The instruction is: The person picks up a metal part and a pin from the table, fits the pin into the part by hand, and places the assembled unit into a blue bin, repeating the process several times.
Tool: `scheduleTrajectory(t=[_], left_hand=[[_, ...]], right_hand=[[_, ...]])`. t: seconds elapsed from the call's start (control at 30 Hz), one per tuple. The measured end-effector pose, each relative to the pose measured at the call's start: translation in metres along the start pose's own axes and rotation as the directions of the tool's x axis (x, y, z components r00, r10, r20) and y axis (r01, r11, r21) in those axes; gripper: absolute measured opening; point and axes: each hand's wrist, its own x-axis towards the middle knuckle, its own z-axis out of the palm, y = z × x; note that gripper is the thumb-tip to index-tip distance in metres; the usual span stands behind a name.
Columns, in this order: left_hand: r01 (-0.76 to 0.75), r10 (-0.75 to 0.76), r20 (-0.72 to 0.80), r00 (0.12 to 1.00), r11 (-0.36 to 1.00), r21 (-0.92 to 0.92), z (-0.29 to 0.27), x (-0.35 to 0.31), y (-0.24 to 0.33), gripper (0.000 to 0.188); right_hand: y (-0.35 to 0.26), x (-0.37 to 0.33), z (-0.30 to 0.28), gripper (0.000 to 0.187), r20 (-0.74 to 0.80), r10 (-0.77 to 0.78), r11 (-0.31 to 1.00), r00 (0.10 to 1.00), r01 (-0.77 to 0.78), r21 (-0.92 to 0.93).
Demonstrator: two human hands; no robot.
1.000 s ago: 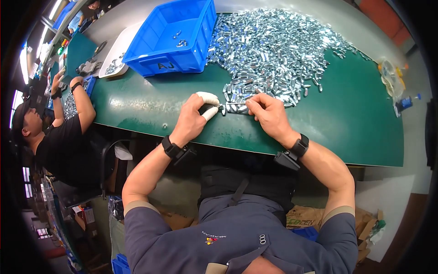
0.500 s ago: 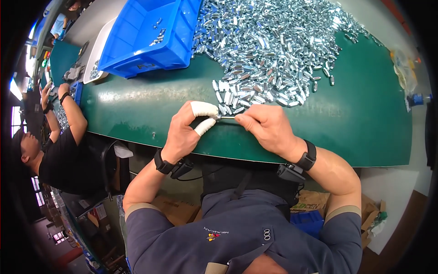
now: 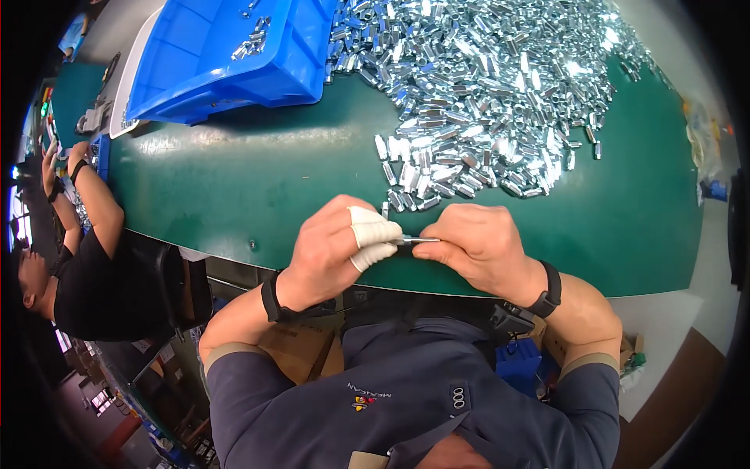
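My left hand (image 3: 332, 241), with white finger covers on its thumb and forefinger, pinches a small silvery metal fitting (image 3: 404, 241) above the near edge of the table. From the right, my right hand (image 3: 486, 246) grips a thin metal rod (image 3: 426, 240) between thumb and forefinger. The rod lines up with the fitting and meets its end; how far inside it reaches is hidden. Just beyond my fingers lies a large pile of shiny metal fittings (image 3: 484, 102), the closest pieces a short way from my fingertips.
The pile spreads over a green tabletop (image 3: 258, 172). At the far left stands a blue bin (image 3: 297, 70) with several fittings inside, beside a white tray (image 3: 129, 86). A small dark piece (image 3: 252, 245) lies near the front edge. A co-worker (image 3: 86, 266) in black sits at left.
Both hands have come nearer to me and slightly right, still holding the fitting and rod. My left fingers have closed up more around the fitting. The view has shifted a little.
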Motion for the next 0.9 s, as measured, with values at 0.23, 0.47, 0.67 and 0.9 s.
scheduleTrajectory(t=[0.23,0.47,0.67,0.9], left_hand=[[-0.079,0.078,-0.017,0.997,0.997,-0.022,0.003,0.004,0.000,0.029],[-0.091,0.090,-0.006,0.996,0.990,-0.105,0.006,-0.001,-0.004,0.033],[-0.094,0.089,-0.056,0.994,0.991,-0.093,0.005,0.001,-0.001,0.034],[-0.139,0.132,-0.075,0.988,0.985,-0.098,0.006,-0.003,0.004,0.029]], right_hand=[[-0.002,0.006,-0.009,0.020,0.067,-0.025,1.000,0.997,0.025,-0.003],[-0.003,0.003,-0.014,0.019,0.138,-0.022,0.998,0.990,0.013,0.062],[-0.006,0.005,-0.013,0.016,0.117,-0.010,0.997,0.993,0.001,0.077],[-0.008,-0.002,-0.014,0.014,0.099,-0.057,0.994,0.993,0.047,0.102]])
